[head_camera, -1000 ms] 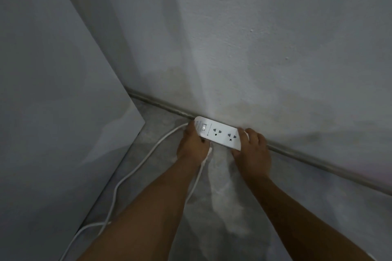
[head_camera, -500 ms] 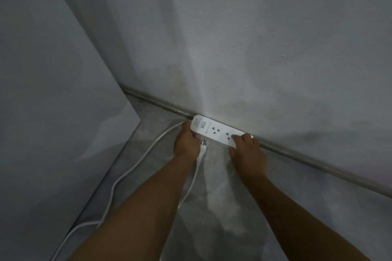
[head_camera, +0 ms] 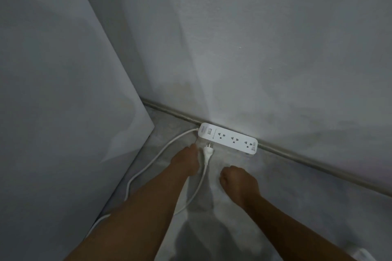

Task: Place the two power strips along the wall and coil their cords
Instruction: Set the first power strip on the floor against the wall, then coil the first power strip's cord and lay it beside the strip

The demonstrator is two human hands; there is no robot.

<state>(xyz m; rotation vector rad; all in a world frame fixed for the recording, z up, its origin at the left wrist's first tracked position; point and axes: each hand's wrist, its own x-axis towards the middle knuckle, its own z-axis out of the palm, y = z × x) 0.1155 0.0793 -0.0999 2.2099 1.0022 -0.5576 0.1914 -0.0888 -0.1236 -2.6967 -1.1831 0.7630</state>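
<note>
Strip (head_camera: 228,139): white, three sockets and a switch at its left end. It lies flat on the floor (head_camera: 297,193), its long far edge against the skirting (head_camera: 307,160) at the foot of the wall (head_camera: 265,48).

Cord (head_camera: 148,165): leaves the strip's left end, curves near and left, then passes behind the left forearm.

Plug (head_camera: 207,151): on the floor just near of the strip's switch end, prongs pointing far at it. Its lead runs near and left until the same forearm hides it.

Left hand (head_camera: 186,161): back up, fingers straight and together, tips just short of the strip's near-left corner. It sits right beside the plug (touching or not, I cannot tell).

Right hand (head_camera: 237,180): near of the strip and apart from it, fingers curled under into a loose fist, knuckles facing far.

Panel (head_camera: 63,91): large, pale, fills the left side, its lower corner coming down to the floor near the cord.

(Light is dim; the brightest patch falls on the strip.)
</note>
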